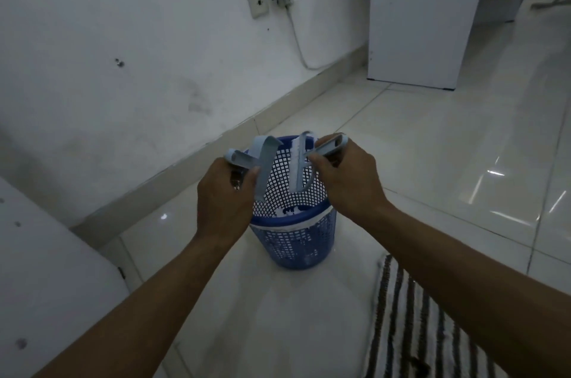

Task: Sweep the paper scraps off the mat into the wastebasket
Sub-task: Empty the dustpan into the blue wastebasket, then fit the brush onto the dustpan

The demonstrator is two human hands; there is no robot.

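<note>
we hold the dustpan [258, 161] in our left hand [224, 201] and the brush [298, 166] in our right hand [347, 180], both tipped over the wastebasket [293, 238] mouth, the mat [414, 325] at our five o'clock.

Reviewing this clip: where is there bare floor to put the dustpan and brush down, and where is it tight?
Bare tile lies right of the wastebasket up to the white cabinet, and between the basket and the striped mat. It is tight above the basket, where the left hand holds the dustpan and the right hand the brush.
</note>
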